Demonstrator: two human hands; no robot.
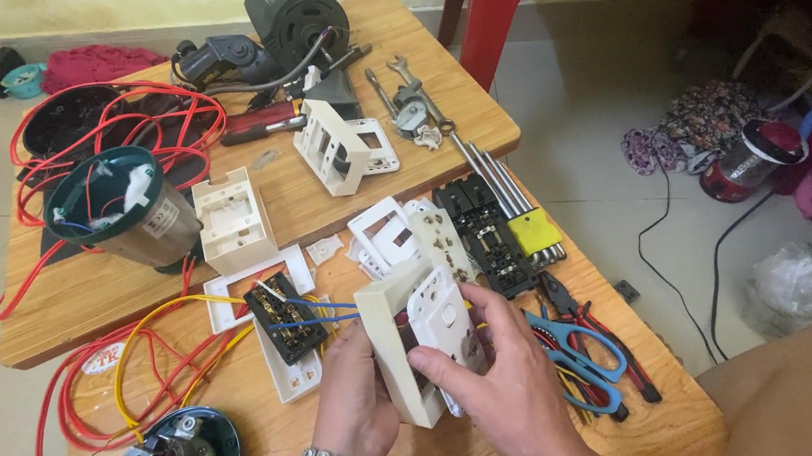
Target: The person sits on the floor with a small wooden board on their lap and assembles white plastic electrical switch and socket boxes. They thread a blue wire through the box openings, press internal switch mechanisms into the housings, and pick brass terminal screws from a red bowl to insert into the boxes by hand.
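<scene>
Switch plate [443, 320] going onto the cream wall box [393, 345], dead centre-low on the wooden board [647, 414]: my right hand [508, 383] has thumb & fingers pinched on the plate, my left hand [355, 394] is cupped round the box from behind, and the plate sits tilted, not flush yet, I'd say. At 9 o'clock the black switch module [285, 316] w/ blue and yellow wires lies loose on its own plate, so wiring looks undone; blue scissors [575, 351] at 3 o'clock.
</scene>
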